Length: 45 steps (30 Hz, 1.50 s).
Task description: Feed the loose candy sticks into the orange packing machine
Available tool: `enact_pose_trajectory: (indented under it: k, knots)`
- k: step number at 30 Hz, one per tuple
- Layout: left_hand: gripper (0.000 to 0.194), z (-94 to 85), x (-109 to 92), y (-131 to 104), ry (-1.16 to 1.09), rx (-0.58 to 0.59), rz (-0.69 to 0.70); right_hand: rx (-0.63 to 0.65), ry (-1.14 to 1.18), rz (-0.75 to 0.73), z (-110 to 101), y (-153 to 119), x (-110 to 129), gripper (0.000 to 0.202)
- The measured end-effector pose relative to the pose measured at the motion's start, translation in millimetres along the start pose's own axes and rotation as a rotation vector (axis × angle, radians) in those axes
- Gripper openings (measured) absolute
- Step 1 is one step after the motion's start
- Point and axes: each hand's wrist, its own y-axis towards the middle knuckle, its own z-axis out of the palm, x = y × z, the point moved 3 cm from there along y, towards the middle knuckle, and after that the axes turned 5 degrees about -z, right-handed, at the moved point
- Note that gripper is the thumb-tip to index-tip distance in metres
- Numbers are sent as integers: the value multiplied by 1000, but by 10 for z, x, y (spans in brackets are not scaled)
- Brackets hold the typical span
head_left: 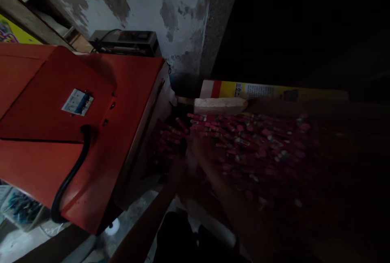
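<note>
A large heap of small pink pieces point(262, 141) lies on the right, in dim light. My right hand point(199, 145) reaches to the left edge of this heap, blurred and dark. Lower and to the left is my left hand point(178, 169), close beneath a smaller group of pink pieces point(167, 137) near the red machine point(128, 88). The fingers of both hands are lost in shadow and blur, so what they hold, if anything, cannot be made out.
A pale wooden piece point(219, 104) and a yellow printed box point(258, 89) border the heap at the back. A black cable point(74, 177) curves off the machine. A crate of bluish items point(22, 210) stands at lower left, beyond the machine.
</note>
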Motion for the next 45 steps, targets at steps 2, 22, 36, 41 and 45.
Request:
enact_pose_trajectory:
  k: [2,22,36,41,45]
  knots:
    - [42,89,-215,51,-31,5,203,-87,-91,57,-279,-28,-137,49]
    - [56,224,-55,313,211,-241,212,70,-516,-196,-139,155,-611,75]
    - [65,81,-25,512,92,-269,127,243,-289,-507,-28,157,-493,60]
    - [60,228,-44,585,181,-254,170,-248,-568,111,-551,-61,-862,58]
    - [63,404,-315,588,185,-258,305,-233,-618,177,-389,-85,-895,55]
